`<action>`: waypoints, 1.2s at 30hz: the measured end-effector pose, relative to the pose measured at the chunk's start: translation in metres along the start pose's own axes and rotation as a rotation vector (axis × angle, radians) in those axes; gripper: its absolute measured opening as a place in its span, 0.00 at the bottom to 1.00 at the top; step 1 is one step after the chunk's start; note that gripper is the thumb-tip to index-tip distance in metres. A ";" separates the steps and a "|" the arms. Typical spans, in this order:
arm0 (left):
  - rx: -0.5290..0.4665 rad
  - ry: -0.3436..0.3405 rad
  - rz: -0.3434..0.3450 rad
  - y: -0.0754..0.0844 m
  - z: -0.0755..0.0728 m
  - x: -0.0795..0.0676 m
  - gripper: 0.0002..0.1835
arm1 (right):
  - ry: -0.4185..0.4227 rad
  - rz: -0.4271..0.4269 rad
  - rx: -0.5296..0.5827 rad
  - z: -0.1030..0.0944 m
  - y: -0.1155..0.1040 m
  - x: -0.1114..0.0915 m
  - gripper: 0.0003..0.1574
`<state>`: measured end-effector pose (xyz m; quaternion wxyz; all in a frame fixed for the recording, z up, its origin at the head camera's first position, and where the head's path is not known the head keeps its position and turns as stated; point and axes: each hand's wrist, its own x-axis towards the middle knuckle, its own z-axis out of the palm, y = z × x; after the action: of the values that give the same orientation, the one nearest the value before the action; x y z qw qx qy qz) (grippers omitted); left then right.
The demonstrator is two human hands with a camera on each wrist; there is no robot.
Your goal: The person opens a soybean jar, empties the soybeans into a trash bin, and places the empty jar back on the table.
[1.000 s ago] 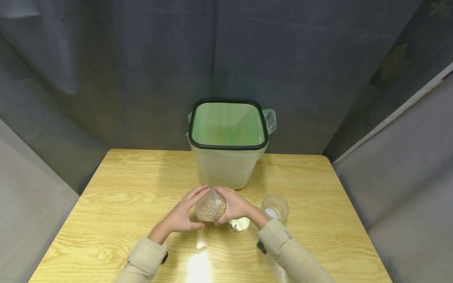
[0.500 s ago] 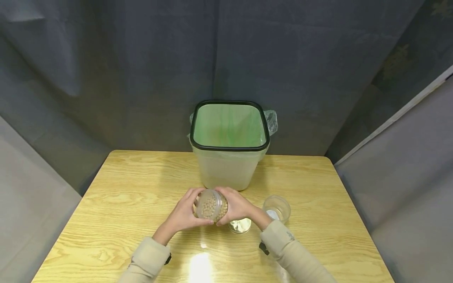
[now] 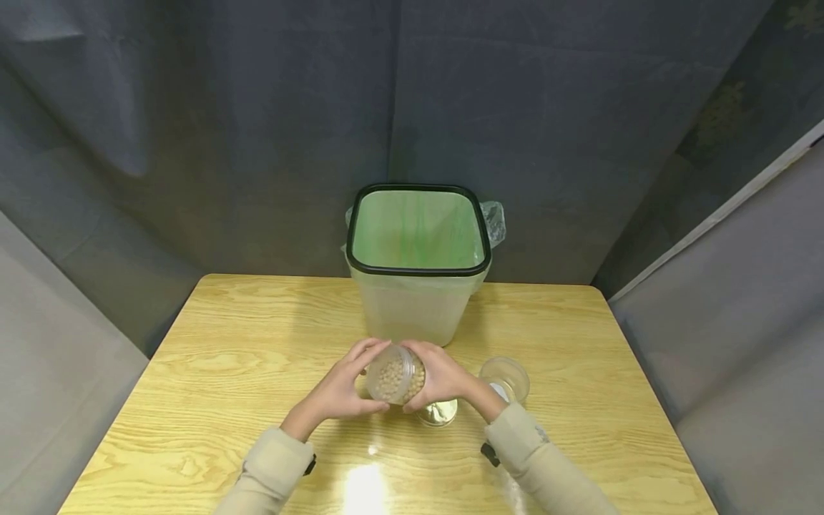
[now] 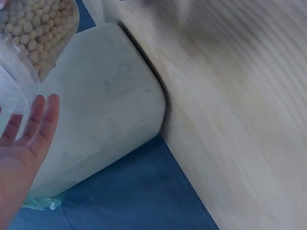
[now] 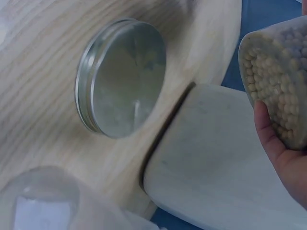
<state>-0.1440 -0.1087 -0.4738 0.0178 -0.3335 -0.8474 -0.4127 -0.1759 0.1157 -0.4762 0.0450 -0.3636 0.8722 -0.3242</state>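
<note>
A clear plastic jar of pale round beans (image 3: pixel 386 379) lies tipped on its side above the table between both hands. My right hand (image 3: pixel 444 375) grips the bean-filled base, its thumb across the bottom in the right wrist view. My left hand (image 3: pixel 341 390) holds the translucent left end, fingers above and thumb below; in the left wrist view its fingertips (image 4: pixel 50 103) lie along a clear, ridged plastic part (image 4: pixel 17 79). A shiny round metal lid (image 5: pixel 127 81) lies on the table below the right hand. Right of it stands a second clear jar (image 3: pixel 508 370), something white inside, partly behind my right wrist.
A whitish bin (image 3: pixel 412 307) with a black rim and a green-tinted liner stands at the table's back middle, just beyond the hands. The wooden table (image 3: pixel 212 372) has dark curtains behind it and grey panels at both sides.
My left hand has moved in and taken the jar's left end, its fingers reaching further over it now than half a second ago. Both hands and jar have shifted slightly right.
</note>
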 end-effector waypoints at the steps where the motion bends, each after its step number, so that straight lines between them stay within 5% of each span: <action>1: -0.006 0.010 0.000 0.001 0.000 0.002 0.52 | 0.008 -0.001 -0.002 -0.002 0.000 -0.001 0.61; 18: -0.042 0.109 0.006 0.030 -0.005 0.031 0.50 | 0.121 0.009 -0.023 -0.038 -0.011 -0.010 0.62; 25: 0.026 0.167 0.035 0.040 -0.010 0.041 0.48 | 0.168 0.012 -0.046 -0.048 -0.015 -0.014 0.62; 36: 0.036 0.241 0.077 0.050 -0.023 0.043 0.49 | 0.213 0.012 -0.008 -0.057 -0.018 -0.020 0.62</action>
<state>-0.1539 -0.0796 -0.4111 0.1414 -0.3136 -0.8330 -0.4333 -0.1682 0.1501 -0.4245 -0.0474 -0.3221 0.8754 -0.3574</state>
